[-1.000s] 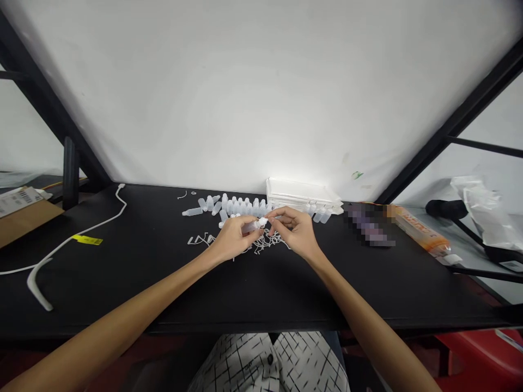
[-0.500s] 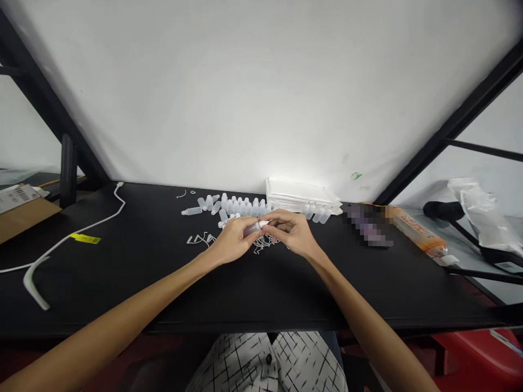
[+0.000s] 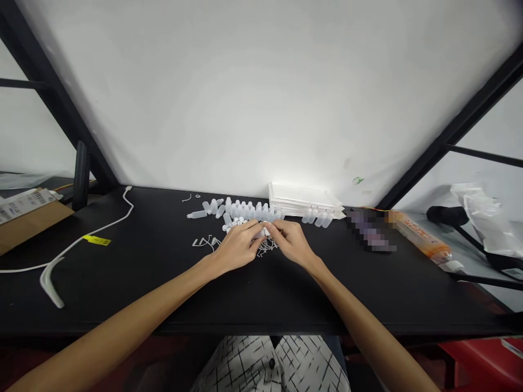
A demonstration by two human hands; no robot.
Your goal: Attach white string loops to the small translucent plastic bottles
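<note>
Black table [image 3: 102, 305], plastic bottles [image 3: 245, 211], probably stacked trays [image 3: 304, 197]

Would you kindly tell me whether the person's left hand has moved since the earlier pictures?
Yes, the left hand has shifted slightly rightward, closer to the stacked white plastic trays.

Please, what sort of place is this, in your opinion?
Probably a small hand-assembly or packing workstation: rows of small translucent plastic bottles, a stack of white trays, and a labelled cardboard box beside the black desk.
</note>
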